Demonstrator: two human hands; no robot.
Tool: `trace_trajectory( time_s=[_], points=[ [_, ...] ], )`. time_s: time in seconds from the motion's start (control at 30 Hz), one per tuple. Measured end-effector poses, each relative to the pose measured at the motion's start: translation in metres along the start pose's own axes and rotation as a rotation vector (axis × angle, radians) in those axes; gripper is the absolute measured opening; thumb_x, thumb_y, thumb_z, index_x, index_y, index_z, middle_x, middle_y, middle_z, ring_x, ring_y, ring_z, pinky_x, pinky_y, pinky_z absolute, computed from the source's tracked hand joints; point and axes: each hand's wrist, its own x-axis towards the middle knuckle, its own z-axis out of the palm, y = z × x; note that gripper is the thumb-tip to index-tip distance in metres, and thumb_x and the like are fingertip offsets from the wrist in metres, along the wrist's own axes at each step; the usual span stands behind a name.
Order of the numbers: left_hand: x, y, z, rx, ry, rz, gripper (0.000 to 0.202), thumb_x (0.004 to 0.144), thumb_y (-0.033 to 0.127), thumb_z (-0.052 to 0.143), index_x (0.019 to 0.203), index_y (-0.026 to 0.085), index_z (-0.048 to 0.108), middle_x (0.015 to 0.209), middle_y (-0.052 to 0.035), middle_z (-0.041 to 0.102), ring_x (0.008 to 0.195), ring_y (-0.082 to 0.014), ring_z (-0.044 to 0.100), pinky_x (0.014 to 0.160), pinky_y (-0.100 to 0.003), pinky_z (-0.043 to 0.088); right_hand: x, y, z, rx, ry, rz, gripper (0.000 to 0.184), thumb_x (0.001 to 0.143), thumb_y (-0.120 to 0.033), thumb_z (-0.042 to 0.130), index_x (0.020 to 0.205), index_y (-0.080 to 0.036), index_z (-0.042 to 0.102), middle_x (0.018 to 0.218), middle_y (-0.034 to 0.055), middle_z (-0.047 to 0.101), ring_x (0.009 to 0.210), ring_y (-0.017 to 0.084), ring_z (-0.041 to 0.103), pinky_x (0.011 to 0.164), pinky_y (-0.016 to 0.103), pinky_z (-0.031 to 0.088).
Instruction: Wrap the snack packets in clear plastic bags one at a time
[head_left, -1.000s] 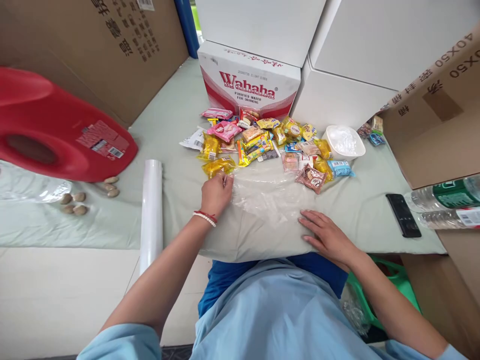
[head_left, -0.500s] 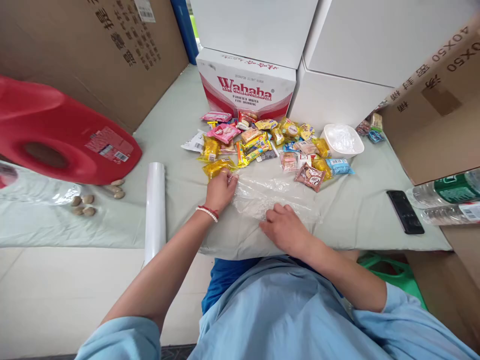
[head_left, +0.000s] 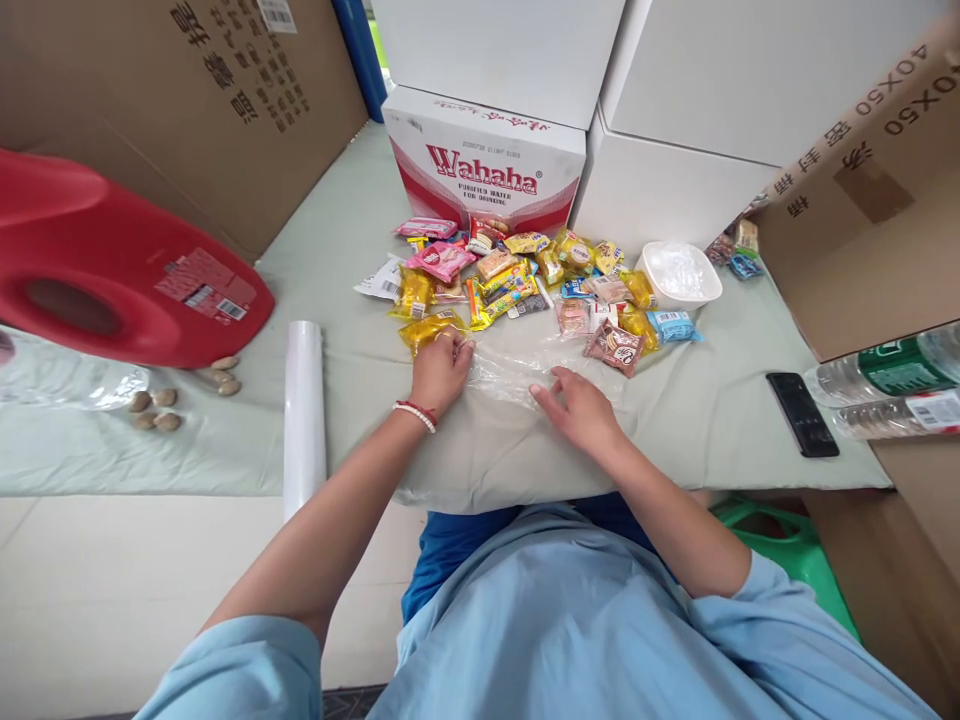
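Observation:
A crumpled sheet of clear plastic film (head_left: 517,372) lies on the pale green cloth (head_left: 697,420) in front of me. My left hand (head_left: 441,368), with a red and white bracelet on the wrist, has its fingers curled on the film's left end, next to a yellow snack packet (head_left: 429,328). My right hand (head_left: 579,410) rests on the film's right part with fingers bent, pinching it. A heap of small wrapped snacks (head_left: 525,280) lies just beyond the film.
A white roll (head_left: 304,415) lies at the left. A red jug (head_left: 112,270) and several nuts (head_left: 157,405) lie further left. A white bowl (head_left: 679,272), a black phone (head_left: 801,427), water bottles (head_left: 885,390) and cardboard boxes (head_left: 484,165) ring the cloth.
My right hand moved from the cloth's near right side leftward and forward onto the film, which has bunched up from a flat sheet. My left hand stayed at the film's left end.

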Motion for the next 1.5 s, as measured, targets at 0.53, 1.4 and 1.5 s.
trace_trajectory(
  time_s=[0.53, 1.4, 1.5],
  points=[
    [0.018, 0.004, 0.002, 0.02, -0.104, -0.13, 0.011, 0.089, 0.031, 0.057, 0.092, 0.021, 0.06, 0.08, -0.0031, 0.062, 0.078, -0.0219, 0.059, 0.072, -0.033, 0.043, -0.067, -0.033, 0.052, -0.312, -0.039, -0.957, 0.017, 0.103, -0.016, 0.052, 0.094, -0.02, 0.066, 0.086, 0.0052, 0.065, 0.087, 0.023, 0.053, 0.071, 0.037, 0.038],
    [-0.104, 0.002, 0.013, 0.417, -0.135, 0.307, 0.066, 0.103, 0.051, 0.04, 0.162, 0.02, 0.04, 0.17, -0.0164, 0.034, 0.16, -0.0377, 0.028, 0.127, -0.07, 0.01, 0.031, -0.002, -0.023, -0.049, -0.159, -0.623, 0.032, 0.108, -0.025, 0.043, 0.118, -0.022, 0.073, 0.113, 0.007, 0.076, 0.103, 0.02, 0.065, 0.092, 0.031, 0.048],
    [-0.103, 0.003, 0.014, 0.408, -0.126, 0.299, 0.066, 0.104, 0.051, 0.039, 0.162, 0.02, 0.039, 0.17, -0.0156, 0.034, 0.16, -0.0374, 0.028, 0.127, -0.07, 0.01, 0.122, 0.02, -0.059, -0.399, 0.082, -0.259, 0.032, 0.103, -0.019, 0.045, 0.118, -0.017, 0.073, 0.122, 0.0157, 0.07, 0.114, 0.029, 0.056, 0.094, 0.038, 0.046]
  ],
)
